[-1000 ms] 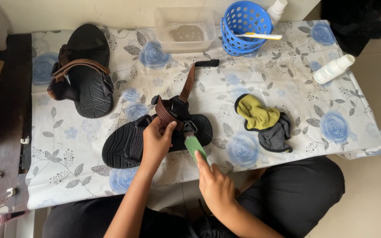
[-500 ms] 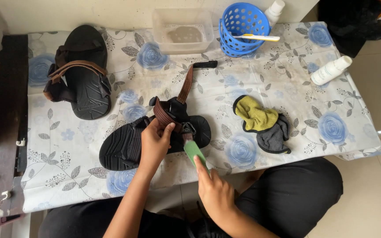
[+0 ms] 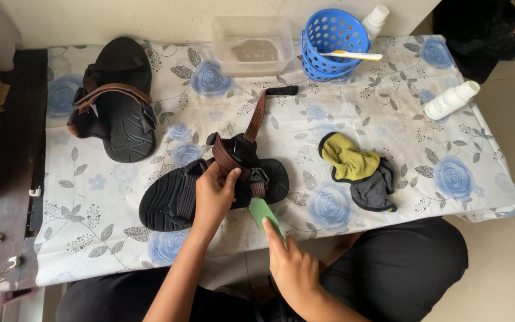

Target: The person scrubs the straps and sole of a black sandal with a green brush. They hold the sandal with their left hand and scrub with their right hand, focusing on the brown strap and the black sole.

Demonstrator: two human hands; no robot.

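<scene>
Here the left hand (image 3: 213,197) is clamped on the brown webbing strap (image 3: 227,160) of the black sandal (image 3: 168,200), near the table's (image 3: 388,113) front edge. The right hand (image 3: 293,268) grips a green brush (image 3: 263,213), its head at the buckle. Judged progress: strap scrubbing is under way; the second sandal (image 3: 120,101) lies untouched, well apart. Soles are ribbed rubber; the cloths (image 3: 359,170) are soft and crumpled.

Green brush (image 3: 263,213) now nearer the sandal's (image 3: 210,188) buckle.
</scene>
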